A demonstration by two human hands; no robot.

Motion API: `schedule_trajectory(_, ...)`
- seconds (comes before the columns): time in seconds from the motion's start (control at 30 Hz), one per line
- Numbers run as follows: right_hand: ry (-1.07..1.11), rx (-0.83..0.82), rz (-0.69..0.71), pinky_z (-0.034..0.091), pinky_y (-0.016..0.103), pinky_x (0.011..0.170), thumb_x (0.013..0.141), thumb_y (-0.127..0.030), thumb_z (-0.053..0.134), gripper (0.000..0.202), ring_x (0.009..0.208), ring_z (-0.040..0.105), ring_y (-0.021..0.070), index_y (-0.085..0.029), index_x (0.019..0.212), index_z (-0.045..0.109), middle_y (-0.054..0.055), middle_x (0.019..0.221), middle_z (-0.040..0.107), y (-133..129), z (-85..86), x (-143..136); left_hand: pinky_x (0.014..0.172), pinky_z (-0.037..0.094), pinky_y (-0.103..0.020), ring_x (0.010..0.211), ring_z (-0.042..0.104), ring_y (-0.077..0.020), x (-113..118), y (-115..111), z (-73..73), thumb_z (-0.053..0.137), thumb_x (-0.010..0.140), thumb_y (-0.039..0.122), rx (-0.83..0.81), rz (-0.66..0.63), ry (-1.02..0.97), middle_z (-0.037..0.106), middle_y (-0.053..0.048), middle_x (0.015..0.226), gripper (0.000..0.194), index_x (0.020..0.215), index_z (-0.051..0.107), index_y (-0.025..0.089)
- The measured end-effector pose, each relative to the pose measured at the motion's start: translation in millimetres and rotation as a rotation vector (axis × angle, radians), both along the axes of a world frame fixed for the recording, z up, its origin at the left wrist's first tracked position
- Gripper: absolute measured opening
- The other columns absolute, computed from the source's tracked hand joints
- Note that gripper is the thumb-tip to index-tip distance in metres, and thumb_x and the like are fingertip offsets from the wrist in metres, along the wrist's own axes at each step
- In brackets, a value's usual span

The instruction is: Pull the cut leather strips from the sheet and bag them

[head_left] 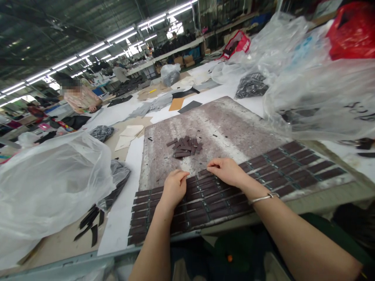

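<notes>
My right hand [227, 171] is closed, thumb and finger pinched on the end of a dark brown strip [202, 172] at the far edge of the laid-out rows. Close by on the left, my left hand [175, 188] is also pinched shut over the rows; whatever its fingertips hold is too small to make out. Beneath both hands, rows of short dark brown strips [209, 212] lie side by side along the near edge of a worn, stained board [216, 123]. Beyond my hands a loose pile of similar strips [186, 146] rests on that board.
Large clear plastic bags stand at the left [55, 183] and right [325, 97]. Black strips [90, 224] lie at the lower left. Paper and material pieces [177, 103] cover the table farther back. Another person [80, 97] stands at the far left.
</notes>
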State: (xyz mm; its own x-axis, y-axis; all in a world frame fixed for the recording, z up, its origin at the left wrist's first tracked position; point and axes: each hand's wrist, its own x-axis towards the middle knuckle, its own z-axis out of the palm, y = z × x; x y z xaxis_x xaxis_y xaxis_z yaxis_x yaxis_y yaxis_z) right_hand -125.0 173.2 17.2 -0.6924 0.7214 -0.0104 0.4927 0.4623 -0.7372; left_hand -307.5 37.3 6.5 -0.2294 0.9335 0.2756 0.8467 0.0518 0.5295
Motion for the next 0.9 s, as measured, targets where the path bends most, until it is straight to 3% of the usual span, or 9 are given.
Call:
schedule_trajectory(0.1,-0.050,0.029,0.009,0.042,0.022,0.066,0.079,-0.026,0.055,0.017,0.073,0.061,0.0141,-0.023,0.082,0.072,-0.002,0.079,0.070,-1.8,-1.2,-2.2,0.080,0.049,-0.029,0.084,0.060,-0.0157,2.7,-1.1,-3.7,0.046,0.084,0.008,-0.046,-0.071,0.078,0.066,-0.005,0.087,0.026,0.091,0.070,0.017)
schedule_trajectory(0.3,-0.119,0.071,0.024,0.041,0.023,0.066,0.080,-0.026,0.054,0.019,0.074,0.061,0.0145,-0.024,0.084,0.073,-0.002,0.080,0.070,-5.0,-2.3,-6.7,0.083,0.049,-0.032,0.087,0.059,-0.0178,7.4,0.3,-7.8,0.046,0.082,0.006,-0.081,-0.087,0.212,0.066,-0.006,0.093,0.030,0.094,0.071,0.017)
schedule_trajectory(0.53,-0.151,0.131,0.014,0.042,0.024,0.068,0.080,-0.027,0.053,0.021,0.073,0.062,0.0151,-0.025,0.085,0.073,-0.002,0.080,0.071,-4.9,-4.4,-8.3,0.085,0.047,-0.032,0.088,0.055,-0.0174,8.8,-2.3,-5.8,0.046,0.082,0.006,-0.133,-0.114,0.226,0.064,-0.006,0.094,0.031,0.097,0.071,0.017)
schedule_trajectory(0.73,-0.249,0.232,0.040,0.043,0.025,0.073,0.084,-0.029,0.049,0.024,0.081,0.063,0.0173,-0.026,0.089,0.072,0.000,0.088,0.071,-8.5,-3.3,-10.9,0.086,0.045,-0.035,0.088,0.048,-0.0189,19.7,-6.1,-1.5,0.041,0.083,0.007,-0.225,-0.121,0.403,0.055,-0.007,0.099,0.043,0.116,0.063,0.025)
schedule_trajectory(0.9,-0.334,0.305,0.050,0.043,0.027,0.073,0.087,-0.030,0.045,0.026,0.081,0.062,0.0184,-0.026,0.091,0.070,0.002,0.087,0.070,-14.4,-1.5,-11.9,0.085,0.044,-0.035,0.088,0.045,-0.0201,27.7,-5.8,4.0,0.043,0.082,0.009,-0.309,-0.091,0.445,0.051,-0.008,0.100,0.047,0.121,0.060,0.029)
